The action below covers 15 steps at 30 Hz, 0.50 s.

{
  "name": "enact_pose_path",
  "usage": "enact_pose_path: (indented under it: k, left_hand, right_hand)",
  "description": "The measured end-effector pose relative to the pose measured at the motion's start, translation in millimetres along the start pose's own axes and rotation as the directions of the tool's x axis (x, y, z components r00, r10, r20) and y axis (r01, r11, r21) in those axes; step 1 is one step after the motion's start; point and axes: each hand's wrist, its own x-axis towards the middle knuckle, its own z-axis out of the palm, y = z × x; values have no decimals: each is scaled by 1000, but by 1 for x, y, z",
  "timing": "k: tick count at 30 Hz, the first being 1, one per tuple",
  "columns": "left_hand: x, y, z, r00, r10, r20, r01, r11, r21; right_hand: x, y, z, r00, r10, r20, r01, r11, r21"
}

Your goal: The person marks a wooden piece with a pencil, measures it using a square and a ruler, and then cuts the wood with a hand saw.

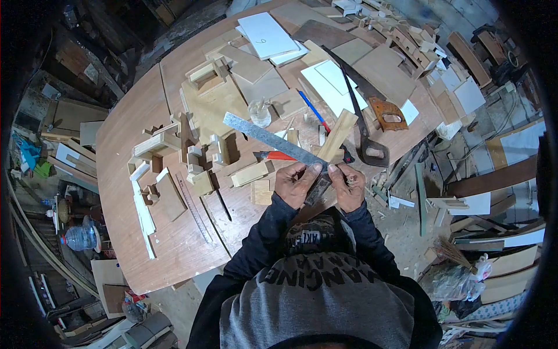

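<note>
A brown table [119, 198] stands on a grey floor [401, 247], boards [511, 284] piled toward the right.

The square's blade [269, 139] is scuffed metal; the strip [339, 137] matt wood; the cup [260, 114] glossy.

Fingers of a person's left hand [295, 184] and right hand [349, 186] pinch a metal try square [267, 138] and a pale wooden strip [340, 135] together at the near edge of a surface [122, 168]. Handsaws [381, 109] lie toward its right edge, white sheets [267, 35] by its far edge, a clear ruler [193, 208] toward its near left.
</note>
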Motion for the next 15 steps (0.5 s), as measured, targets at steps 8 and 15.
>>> enact_pose_path:
  k: [8, 15]
  left_hand:
    - [-1, -8, 3, 1000, -11, -24, 10, 999, -53]
    - [1, -17, 8, 997, -9, -75, 5, 998, -55]
  right_hand:
    - [0, -4, 1, 1000, 1, 7, 0, 1000, -9]
    - [0, 9, -2, 998, 47, 29, -44, 995, -88]
